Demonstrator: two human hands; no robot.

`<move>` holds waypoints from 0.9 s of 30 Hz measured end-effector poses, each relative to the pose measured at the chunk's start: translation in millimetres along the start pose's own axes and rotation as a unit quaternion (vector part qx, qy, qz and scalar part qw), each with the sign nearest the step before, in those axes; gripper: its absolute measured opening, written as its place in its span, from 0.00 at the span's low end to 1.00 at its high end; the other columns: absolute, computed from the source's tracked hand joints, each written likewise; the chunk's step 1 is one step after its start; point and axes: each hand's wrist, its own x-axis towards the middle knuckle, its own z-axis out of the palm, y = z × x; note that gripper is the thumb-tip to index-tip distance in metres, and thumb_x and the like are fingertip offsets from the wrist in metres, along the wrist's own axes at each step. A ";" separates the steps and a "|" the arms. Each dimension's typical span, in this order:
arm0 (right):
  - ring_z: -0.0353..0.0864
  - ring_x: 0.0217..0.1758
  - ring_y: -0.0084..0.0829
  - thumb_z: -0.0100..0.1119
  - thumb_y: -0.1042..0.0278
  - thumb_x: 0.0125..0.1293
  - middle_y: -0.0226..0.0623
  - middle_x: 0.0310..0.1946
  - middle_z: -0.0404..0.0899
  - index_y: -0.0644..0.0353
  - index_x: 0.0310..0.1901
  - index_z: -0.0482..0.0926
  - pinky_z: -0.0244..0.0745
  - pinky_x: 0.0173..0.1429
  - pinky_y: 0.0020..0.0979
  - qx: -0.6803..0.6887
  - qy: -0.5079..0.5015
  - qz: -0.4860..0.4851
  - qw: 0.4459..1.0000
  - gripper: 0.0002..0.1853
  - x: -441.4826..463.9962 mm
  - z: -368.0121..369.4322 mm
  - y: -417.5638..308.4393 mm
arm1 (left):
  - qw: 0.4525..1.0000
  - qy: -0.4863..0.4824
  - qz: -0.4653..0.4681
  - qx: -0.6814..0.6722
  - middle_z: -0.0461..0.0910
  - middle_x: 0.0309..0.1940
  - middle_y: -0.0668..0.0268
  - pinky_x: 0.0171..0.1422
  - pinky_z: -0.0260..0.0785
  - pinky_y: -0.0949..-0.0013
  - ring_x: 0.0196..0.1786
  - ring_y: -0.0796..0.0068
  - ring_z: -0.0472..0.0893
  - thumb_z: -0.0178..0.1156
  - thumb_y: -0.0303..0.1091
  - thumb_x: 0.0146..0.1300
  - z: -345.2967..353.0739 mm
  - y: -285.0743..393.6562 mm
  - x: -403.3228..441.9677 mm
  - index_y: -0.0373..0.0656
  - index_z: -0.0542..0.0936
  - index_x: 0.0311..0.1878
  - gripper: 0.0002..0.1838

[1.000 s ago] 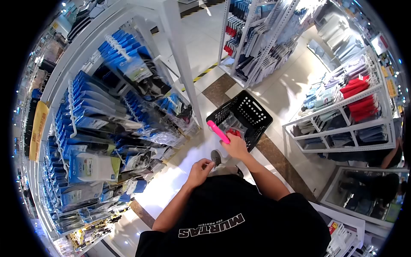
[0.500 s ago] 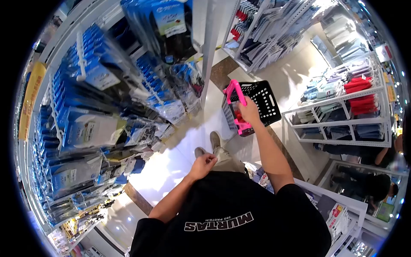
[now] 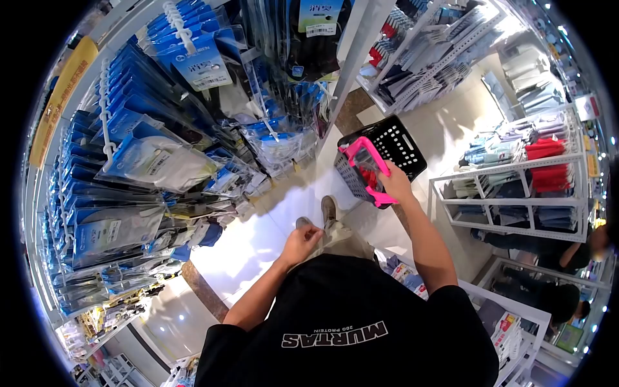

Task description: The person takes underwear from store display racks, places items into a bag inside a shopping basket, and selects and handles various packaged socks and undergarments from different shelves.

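Note:
My right hand [image 3: 396, 182] is closed around the pink handle [image 3: 377, 156] of a black shopping basket [image 3: 350, 182], which hangs low ahead of me on the right. Something red [image 3: 369, 177] in clear wrapping shows inside it; its kind is hard to tell. In front of my waist, my left hand [image 3: 302, 243] hangs with its fingers curled together, nothing visible in them. Past it on the left, blue-topped clear packets [image 3: 158, 158] hang in rows on white hooks, apart from the hand.
White racks hold folded clothes [image 3: 545, 148] on the right and hanging garments [image 3: 438, 58] ahead. A white post [image 3: 351, 58] stands at the end of the packet display. Another person [image 3: 558, 258] is at the right edge. Pale floor [image 3: 258, 251] runs between the displays.
The view has shifted, so the packet display sits further right and larger. The basket handle has tilted toward me, still in my right hand. My left hand stays near my waist.

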 end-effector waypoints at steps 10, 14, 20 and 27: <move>0.83 0.39 0.60 0.56 0.47 0.64 0.55 0.31 0.83 0.52 0.41 0.79 0.75 0.47 0.57 -0.155 0.044 0.030 0.987 0.17 -24.8 3.5 -6.0 | 1.000 -0.007 0.014 0.006 0.84 0.32 0.57 0.45 0.75 0.63 0.37 0.68 0.83 0.62 0.42 0.68 19.0 0.3 11.2 0.35 0.83 0.46 0.16; 0.83 0.41 0.59 0.57 0.47 0.65 0.55 0.32 0.83 0.53 0.43 0.80 0.76 0.47 0.55 -0.151 0.028 0.033 0.988 0.18 -25.7 -3.8 -12.0 | 1.000 -0.016 -0.005 0.012 0.86 0.36 0.54 0.45 0.76 0.61 0.37 0.64 0.84 0.62 0.44 0.68 27.4 23.9 18.2 0.37 0.84 0.47 0.17; 0.84 0.38 0.57 0.58 0.49 0.64 0.53 0.29 0.83 0.51 0.43 0.80 0.77 0.46 0.54 -0.111 0.060 -0.017 0.992 0.16 -19.4 -5.6 2.3 | 1.000 0.001 0.000 0.029 0.86 0.36 0.54 0.46 0.76 0.61 0.38 0.64 0.84 0.62 0.43 0.68 58.4 43.6 43.2 0.36 0.83 0.46 0.17; 0.84 0.33 0.57 0.60 0.52 0.64 0.52 0.27 0.83 0.53 0.42 0.79 0.79 0.42 0.54 -0.112 0.026 -0.073 0.991 0.14 -19.2 -2.2 35.0 | 0.990 0.097 0.061 0.077 0.79 0.52 0.54 0.57 0.73 0.61 0.53 0.58 0.80 0.65 0.36 0.63 108.2 93.3 67.0 0.39 0.77 0.58 0.21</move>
